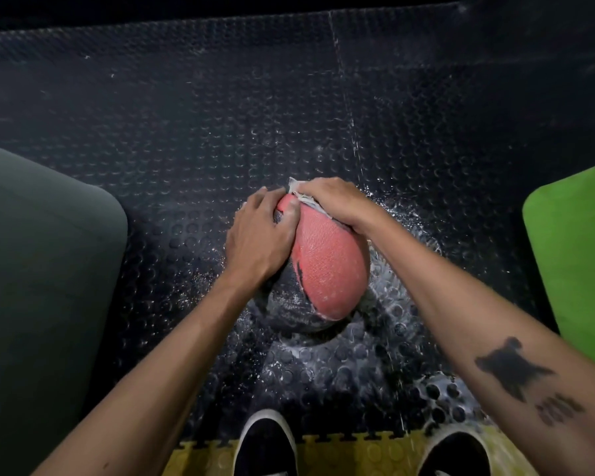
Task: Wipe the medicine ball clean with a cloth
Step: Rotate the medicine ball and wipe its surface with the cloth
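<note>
Medicine ball (327,269): round, textured, pink-red panel uppermost with dark grey panels at the sides, resting on the studded black floor. Cloth (304,195): whitish, crumpled, lying against the ball's far upper side, mostly hidden.

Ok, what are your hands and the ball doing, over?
Left hand steadies ball. Right hand presses cloth on top. Nothing blocking.
</note>
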